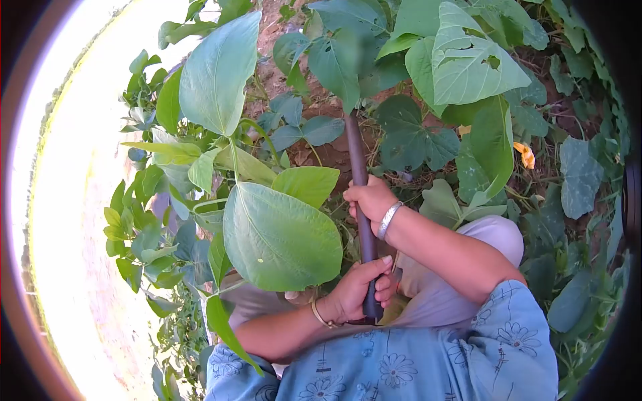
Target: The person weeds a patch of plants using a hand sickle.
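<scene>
A dark, smooth long handle (356, 150) runs almost upright through the middle of the head view. Its far end disappears behind green leaves, so the kind of tool cannot be told. My right hand (374, 202), with a silver bangle at the wrist, is wrapped round the middle of the handle. Lower down, near my body, my left hand (356, 291) grips the handle close to its near end, thumb lying across it. A large broad leaf (282, 234) hangs just left of both hands and partly covers the left forearm's surroundings.
Leafy plants crowd both sides, with a tall leaf (222, 73) at upper left and a holed leaf (471, 63) at upper right. An orange flower (525, 155) shows at right. Reddish soil (267, 73) appears between stems. My bent knee (498, 237) is beside the right forearm.
</scene>
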The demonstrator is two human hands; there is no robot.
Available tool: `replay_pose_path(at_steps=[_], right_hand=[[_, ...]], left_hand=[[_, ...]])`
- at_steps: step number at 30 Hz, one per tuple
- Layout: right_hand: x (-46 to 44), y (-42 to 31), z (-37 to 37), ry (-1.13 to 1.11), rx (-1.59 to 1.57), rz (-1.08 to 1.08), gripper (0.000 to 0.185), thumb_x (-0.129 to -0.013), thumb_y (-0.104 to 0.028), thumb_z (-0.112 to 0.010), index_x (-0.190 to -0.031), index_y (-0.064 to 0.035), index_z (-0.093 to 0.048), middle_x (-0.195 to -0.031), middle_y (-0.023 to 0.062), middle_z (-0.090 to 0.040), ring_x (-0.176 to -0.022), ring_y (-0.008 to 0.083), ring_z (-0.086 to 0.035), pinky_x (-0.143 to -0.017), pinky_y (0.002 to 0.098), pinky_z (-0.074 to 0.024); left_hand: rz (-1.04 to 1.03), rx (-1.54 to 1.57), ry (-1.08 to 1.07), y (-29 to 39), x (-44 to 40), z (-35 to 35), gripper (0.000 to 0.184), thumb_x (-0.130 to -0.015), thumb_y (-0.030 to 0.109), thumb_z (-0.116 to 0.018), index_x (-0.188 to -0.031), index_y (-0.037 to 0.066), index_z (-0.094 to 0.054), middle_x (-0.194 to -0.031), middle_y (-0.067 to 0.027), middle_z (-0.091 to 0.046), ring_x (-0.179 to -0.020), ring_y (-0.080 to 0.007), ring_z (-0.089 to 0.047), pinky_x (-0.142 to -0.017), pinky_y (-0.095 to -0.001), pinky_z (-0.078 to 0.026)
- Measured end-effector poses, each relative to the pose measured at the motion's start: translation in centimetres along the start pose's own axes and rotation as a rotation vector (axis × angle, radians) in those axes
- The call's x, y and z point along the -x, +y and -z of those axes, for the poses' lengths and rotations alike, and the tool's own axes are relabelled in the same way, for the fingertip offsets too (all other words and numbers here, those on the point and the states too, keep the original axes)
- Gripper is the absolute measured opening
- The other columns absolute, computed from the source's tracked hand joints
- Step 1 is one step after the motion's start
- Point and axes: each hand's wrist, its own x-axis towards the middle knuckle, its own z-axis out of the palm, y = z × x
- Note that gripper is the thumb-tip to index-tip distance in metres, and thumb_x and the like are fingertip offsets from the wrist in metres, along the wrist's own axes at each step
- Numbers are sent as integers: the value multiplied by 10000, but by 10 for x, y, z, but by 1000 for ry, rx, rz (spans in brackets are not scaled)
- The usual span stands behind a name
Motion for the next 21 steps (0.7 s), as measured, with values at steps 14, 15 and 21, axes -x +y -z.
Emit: replay_pose_path(at_steps=[14,15,21], right_hand=[[-36,82,1,140,524,-324,257,-661,-58,-550,-872,60,-460,-627,143,-511,-456,198,-522,-378,302,-417],[-27,95,3,133,516,-303,230,-659,-42,-546,-846,63,-465,-602,136,-510,-441,192,-506,-368,296,-411],[-29,93,7,76,372,-343,114,-643,-24,-552,-677,37,-463,-521,89,-486,-399,167,-475,-366,285,-405]], left_hand=[[82,35,308,-24,-31,53,211,-784,269,-498,-692,130,-370,-490,35,-326,-429,-93,-336,-452,-251,-333],[120,25,287,-34,-24,58,211,-785,272,-498,-697,126,-373,-496,35,-335,-435,-95,-348,-446,-250,-333],[103,31,261,-34,-19,47,213,-788,279,-501,-705,128,-376,-506,39,-338,-447,-88,-347,-450,-246,-327]])
